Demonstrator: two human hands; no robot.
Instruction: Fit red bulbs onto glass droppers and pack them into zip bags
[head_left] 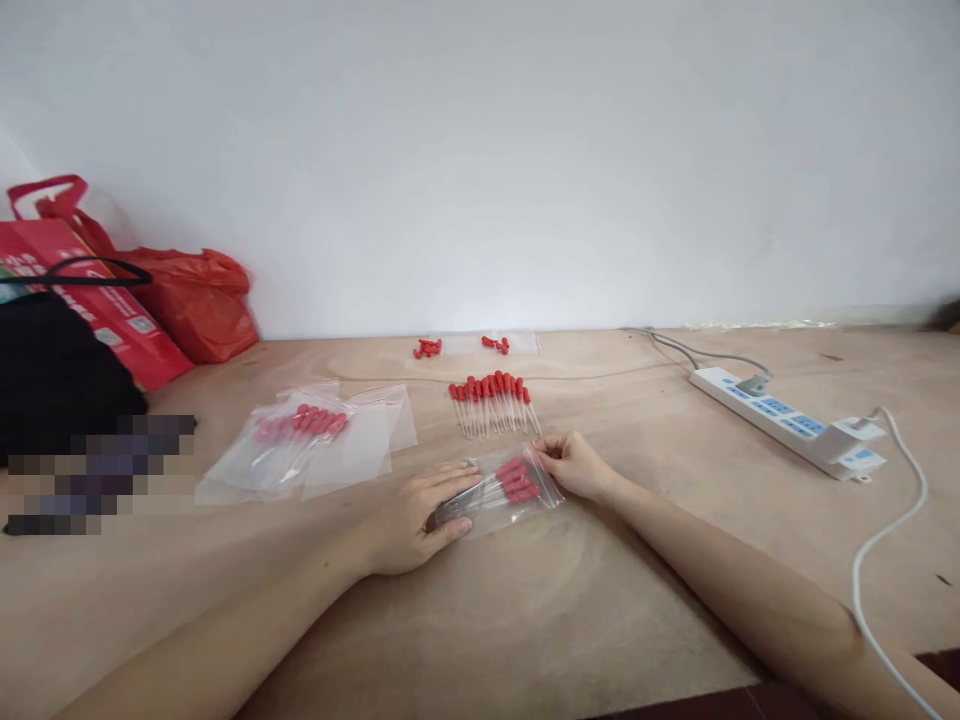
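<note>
A clear zip-lock bag [491,497] lies flat on the table with several red-bulbed droppers [517,481] inside, their bulbs toward its zip end. My left hand [420,515] rests over the bag's left end, thumb at the near side and fingers along the far side, gripping it. At the far corner of the zip end, my right hand [574,465] pinches the bag's edge between closed fingers. Just beyond the bag, a row of loose glass droppers [491,400] with red bulbs lies side by side.
Left of my hands is a pile of clear bags [349,455], some holding red-bulbed droppers. Loose red bulbs [427,348] lie by the wall. A white power strip [780,420] with a cable sits right. Red bags [199,305] and a black bag [64,375] stand left.
</note>
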